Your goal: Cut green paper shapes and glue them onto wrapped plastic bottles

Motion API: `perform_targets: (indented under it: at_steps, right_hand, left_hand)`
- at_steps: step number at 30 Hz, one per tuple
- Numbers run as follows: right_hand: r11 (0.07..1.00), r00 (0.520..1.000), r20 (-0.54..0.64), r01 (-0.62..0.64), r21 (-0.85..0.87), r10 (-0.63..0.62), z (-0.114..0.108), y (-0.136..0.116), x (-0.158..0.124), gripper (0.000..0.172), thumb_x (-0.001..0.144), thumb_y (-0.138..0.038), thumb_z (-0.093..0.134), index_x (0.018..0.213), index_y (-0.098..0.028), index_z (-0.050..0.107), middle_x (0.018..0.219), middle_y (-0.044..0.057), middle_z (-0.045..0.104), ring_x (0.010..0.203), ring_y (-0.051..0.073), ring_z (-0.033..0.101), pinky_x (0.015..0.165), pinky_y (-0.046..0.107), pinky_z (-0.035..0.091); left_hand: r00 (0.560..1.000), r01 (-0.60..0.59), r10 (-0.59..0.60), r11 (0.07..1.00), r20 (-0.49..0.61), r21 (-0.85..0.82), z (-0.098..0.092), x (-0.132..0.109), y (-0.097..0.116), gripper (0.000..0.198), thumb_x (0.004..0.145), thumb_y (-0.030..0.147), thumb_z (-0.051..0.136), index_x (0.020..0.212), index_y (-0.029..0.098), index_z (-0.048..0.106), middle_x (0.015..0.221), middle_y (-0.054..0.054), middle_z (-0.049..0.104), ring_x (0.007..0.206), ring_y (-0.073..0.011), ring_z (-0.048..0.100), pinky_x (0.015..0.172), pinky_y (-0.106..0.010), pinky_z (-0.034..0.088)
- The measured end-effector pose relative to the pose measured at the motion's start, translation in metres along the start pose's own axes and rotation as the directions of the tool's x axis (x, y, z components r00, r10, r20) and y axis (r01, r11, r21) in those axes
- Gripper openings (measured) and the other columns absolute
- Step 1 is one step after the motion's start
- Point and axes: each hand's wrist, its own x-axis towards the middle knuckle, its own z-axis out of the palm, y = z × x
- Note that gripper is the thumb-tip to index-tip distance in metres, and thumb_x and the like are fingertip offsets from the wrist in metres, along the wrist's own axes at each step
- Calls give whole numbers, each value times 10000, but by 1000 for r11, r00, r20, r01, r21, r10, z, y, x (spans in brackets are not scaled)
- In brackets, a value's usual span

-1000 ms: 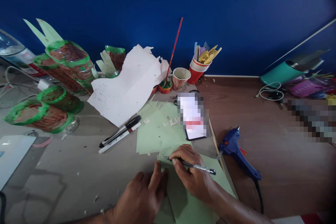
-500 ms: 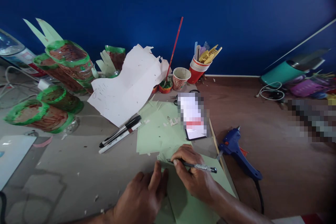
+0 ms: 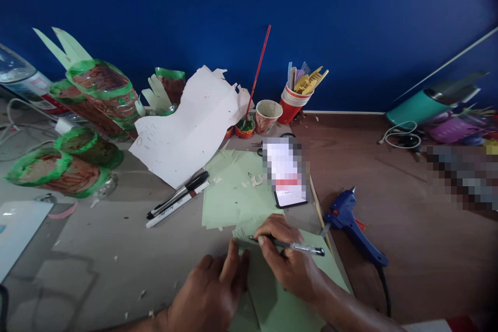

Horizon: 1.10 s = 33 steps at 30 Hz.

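My right hand (image 3: 286, 259) grips a black pen (image 3: 301, 247) with its tip down on a light green paper sheet (image 3: 280, 303) near the table's front edge. My left hand (image 3: 212, 293) lies flat beside it, fingers stretched onto the sheet's left edge. A second green sheet (image 3: 233, 192) lies just beyond, with a phone (image 3: 287, 174) on its right side.
Two markers (image 3: 177, 198) lie left of the green sheets. A blue glue gun (image 3: 354, 228) rests on the brown surface at right. Green-and-brown painted bottles (image 3: 89, 114), a white cut paper (image 3: 190, 124), paint cups (image 3: 267, 115) and a red cup (image 3: 293, 101) of tools stand at the back.
The pen in my right hand has tilted and shifted slightly to the right on the sheet. My left hand has stayed put.
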Motion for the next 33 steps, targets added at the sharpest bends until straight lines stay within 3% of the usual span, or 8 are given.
perform_targets:
  at_steps: [7,18,33]
  right_hand:
    - [1000,999,-30,-20,4,20,-1,4,1,163,877,-155,462,825,-207,608,705,26,617,701,183,553,665,320,426]
    - [1000,1000,-31,-5,-1,5,2,3,1,155,881,-146,472,871,-204,616,739,33,636,721,187,568,704,335,429]
    - [1000,1000,-14,8,-10,-8,2,4,2,146,881,-135,480,875,-198,612,755,28,644,732,180,579,723,340,418]
  left_hand:
    - [999,-2,1,1000,-51,-9,1,0,0,382,851,156,473,1212,126,593,1198,-212,623,667,-169,641,593,-291,478]
    - [1000,-9,9,1000,0,9,4,0,0,412,855,152,481,1260,114,549,1208,-226,608,656,-164,628,602,-300,477]
    - [997,-15,15,1000,-78,-3,2,1,0,407,796,114,480,1185,93,600,1155,-237,643,641,-189,648,570,-303,487]
